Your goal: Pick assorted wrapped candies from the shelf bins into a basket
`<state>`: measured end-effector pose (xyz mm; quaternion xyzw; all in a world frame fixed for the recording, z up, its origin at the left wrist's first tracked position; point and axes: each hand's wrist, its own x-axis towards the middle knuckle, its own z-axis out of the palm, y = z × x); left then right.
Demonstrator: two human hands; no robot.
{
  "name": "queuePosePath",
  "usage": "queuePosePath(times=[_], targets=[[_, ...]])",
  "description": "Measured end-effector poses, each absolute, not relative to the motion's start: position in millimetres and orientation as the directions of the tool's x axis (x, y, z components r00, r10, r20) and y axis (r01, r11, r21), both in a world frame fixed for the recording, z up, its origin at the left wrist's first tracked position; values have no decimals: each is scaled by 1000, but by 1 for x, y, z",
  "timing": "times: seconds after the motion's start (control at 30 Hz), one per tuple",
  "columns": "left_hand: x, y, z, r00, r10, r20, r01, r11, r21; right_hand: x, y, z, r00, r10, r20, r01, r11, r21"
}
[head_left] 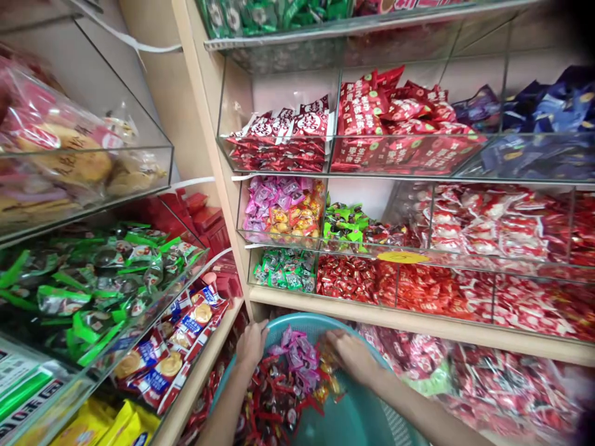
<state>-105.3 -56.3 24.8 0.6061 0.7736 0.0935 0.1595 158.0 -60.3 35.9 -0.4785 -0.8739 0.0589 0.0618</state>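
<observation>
A teal plastic basket (367,421) with a perforated wall stands below the shelves. My left hand (251,344) is closed on its left rim, at the far side. Inside the basket, my right hand (348,352) curls its fingers down over gold-wrapped candies (331,371); the fingertips are partly hidden and blurred. Beside them lie purple-wrapped candies (301,362), heaped between my two hands. Dark red-wrapped candies (272,390) fill the left side of the basket, near my left forearm.
Clear shelf bins hold purple and gold candies (283,207), green-wrapped candies (284,269) and red packets (395,121). At left, another shelf carries green-edged packets (106,272) and blue-and-red biscuit packs (174,347). A wooden shelf edge (418,322) runs just above the basket. Bagged red candies (511,384) lie at right.
</observation>
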Motion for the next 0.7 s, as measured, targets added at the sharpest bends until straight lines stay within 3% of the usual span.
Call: queuePosePath(times=[0.1,0.2,0.33,0.5,0.7], targets=[[-107,-59,22,-217,970,-108,910,241,337,146,-62,25,-550,835,27,834,551,-39],[-107,-61,21,-226,968,-109,907,250,339,135,-61,43,-562,827,20,827,562,-1],[-107,-63,23,-220,968,-120,900,249,359,113,-46,134,-650,728,216,741,670,-27],[-108,-64,24,-208,971,-120,898,238,370,72,8,255,-656,585,476,680,733,36],[-110,-65,25,-216,967,-136,899,251,358,33,62,284,-570,688,450,764,644,-17]])
